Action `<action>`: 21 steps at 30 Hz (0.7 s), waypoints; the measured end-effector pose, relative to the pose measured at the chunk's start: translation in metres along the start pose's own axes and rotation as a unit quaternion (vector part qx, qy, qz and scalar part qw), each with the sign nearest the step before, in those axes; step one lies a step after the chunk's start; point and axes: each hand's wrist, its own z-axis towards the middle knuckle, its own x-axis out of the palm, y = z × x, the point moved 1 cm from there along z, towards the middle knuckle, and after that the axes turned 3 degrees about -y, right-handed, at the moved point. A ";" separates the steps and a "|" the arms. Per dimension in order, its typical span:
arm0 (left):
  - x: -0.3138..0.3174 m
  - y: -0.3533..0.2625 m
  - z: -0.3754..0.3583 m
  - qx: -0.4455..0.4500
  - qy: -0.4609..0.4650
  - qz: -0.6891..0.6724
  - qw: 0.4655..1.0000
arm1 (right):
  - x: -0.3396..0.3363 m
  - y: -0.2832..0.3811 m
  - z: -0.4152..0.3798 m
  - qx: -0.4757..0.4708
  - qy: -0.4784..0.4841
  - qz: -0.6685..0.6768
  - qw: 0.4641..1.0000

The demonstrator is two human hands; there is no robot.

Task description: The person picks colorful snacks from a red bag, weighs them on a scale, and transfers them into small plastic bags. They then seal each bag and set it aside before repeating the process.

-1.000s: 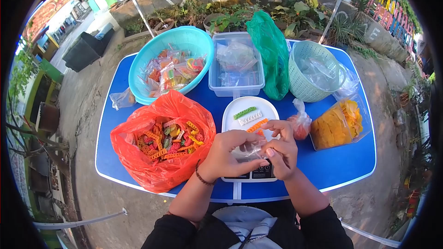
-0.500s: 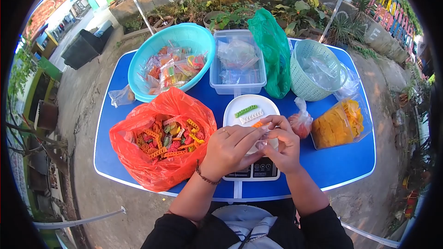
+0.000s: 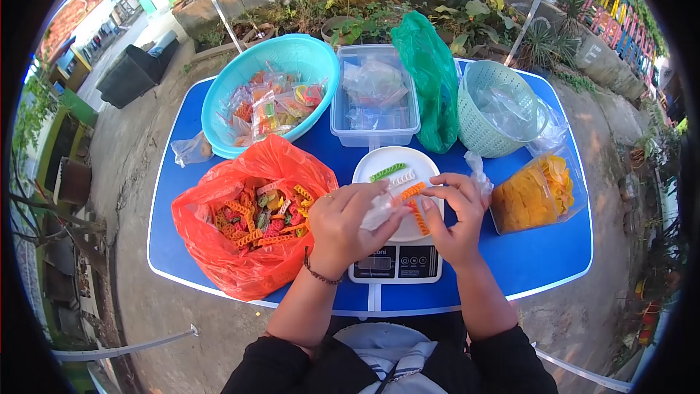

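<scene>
Over the scale (image 3: 402, 235) I have the left hand (image 3: 346, 222) pinching a clear bag (image 3: 377, 213); the right hand (image 3: 457, 220) is close beside it, contact unclear to me. I see green (image 3: 387, 171), white (image 3: 405, 178) and orange curls (image 3: 422, 225) on the scale, a red bag (image 3: 211, 273) left on the counter (image 3: 518, 266), and yellow chips (image 3: 523, 203) right.

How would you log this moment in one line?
left hand: holds clear plastic bag; right hand: near bag, contact unclear; scale: under hands, bearing snack pieces
</scene>
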 end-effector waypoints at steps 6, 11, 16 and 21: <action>-0.001 0.003 0.002 -0.144 -0.051 -0.102 0.983 | 0.004 0.012 0.002 -0.015 0.080 -0.083 0.993; 0.002 0.004 0.000 -0.129 -0.028 -0.090 0.987 | 0.006 0.017 0.000 -0.026 0.067 -0.128 0.989; 0.006 0.007 -0.003 -0.136 0.023 -0.057 0.989 | 0.011 0.005 -0.007 -0.008 0.065 -0.049 0.997; 0.008 0.002 -0.001 -0.082 0.036 -0.019 0.996 | 0.013 0.001 -0.012 0.117 -0.084 0.150 0.978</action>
